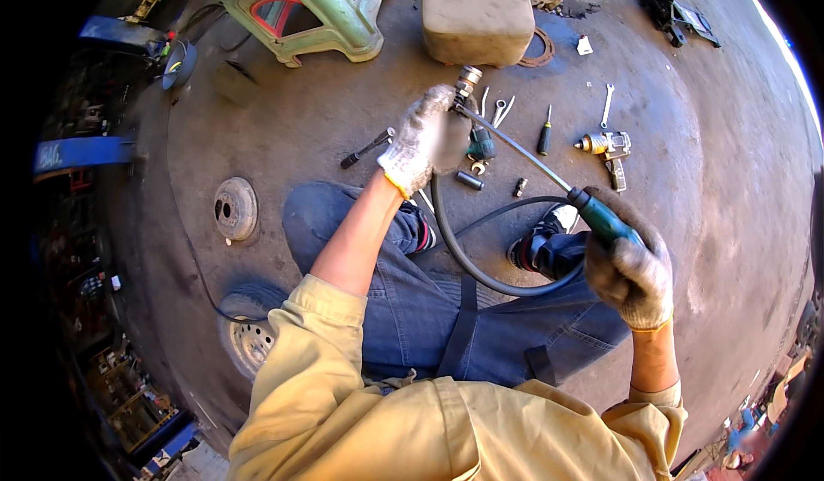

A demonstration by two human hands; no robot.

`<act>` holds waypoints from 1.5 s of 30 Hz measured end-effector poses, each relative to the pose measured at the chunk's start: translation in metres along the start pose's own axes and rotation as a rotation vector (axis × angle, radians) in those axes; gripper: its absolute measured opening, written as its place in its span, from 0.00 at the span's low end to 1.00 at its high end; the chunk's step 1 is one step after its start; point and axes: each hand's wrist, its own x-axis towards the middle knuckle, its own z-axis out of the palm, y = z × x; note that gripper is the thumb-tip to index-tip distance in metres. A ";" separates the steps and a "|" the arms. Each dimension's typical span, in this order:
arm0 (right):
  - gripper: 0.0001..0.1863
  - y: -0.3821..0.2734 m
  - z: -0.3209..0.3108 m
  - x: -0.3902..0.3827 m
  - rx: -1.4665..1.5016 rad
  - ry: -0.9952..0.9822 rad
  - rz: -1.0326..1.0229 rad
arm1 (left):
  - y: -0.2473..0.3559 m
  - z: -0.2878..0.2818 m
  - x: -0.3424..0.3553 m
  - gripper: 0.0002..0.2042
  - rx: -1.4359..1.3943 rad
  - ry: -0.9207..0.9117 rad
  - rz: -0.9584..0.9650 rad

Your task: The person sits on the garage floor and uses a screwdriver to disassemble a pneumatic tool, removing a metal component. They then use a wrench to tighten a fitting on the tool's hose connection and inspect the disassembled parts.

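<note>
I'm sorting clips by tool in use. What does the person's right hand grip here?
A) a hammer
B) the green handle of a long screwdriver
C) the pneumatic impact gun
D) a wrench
B: the gloved right hand wraps the green handle of the long screwdriver, whose shaft runs up to the fitting at the left hand; the impact gun lies untouched on the floor.

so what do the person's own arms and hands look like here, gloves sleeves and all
Both hands wear grubby grey-white knitted work gloves with a thin orange-yellow band at the cuff: the left hand and the right hand. The forearms are bare between glove and sleeve. The sleeves belong to a loose khaki-yellow work jacket and are pushed or rolled up toward the elbows. No watch, cables or markings show.
</note>
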 end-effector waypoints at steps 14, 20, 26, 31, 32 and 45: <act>0.28 -0.026 0.016 0.006 -1.450 -0.060 -0.620 | -0.008 -0.012 0.003 0.17 0.095 -0.070 -0.081; 0.36 0.006 0.022 -0.003 0.156 0.103 -0.032 | -0.007 -0.011 0.006 0.17 0.054 -0.059 -0.037; 0.32 0.005 0.010 0.007 -0.638 -0.020 -0.254 | -0.013 -0.009 0.007 0.18 0.142 0.012 0.001; 0.32 -0.042 0.031 0.010 -2.175 0.073 -0.821 | -0.021 -0.014 0.001 0.19 0.141 0.019 -0.058; 0.33 -0.051 0.034 0.011 -2.192 0.071 -0.789 | -0.020 -0.010 0.002 0.19 0.156 0.019 -0.068; 0.27 0.005 0.012 0.123 -0.374 0.108 -0.356 | -0.003 0.022 -0.006 0.24 0.228 -0.115 -0.071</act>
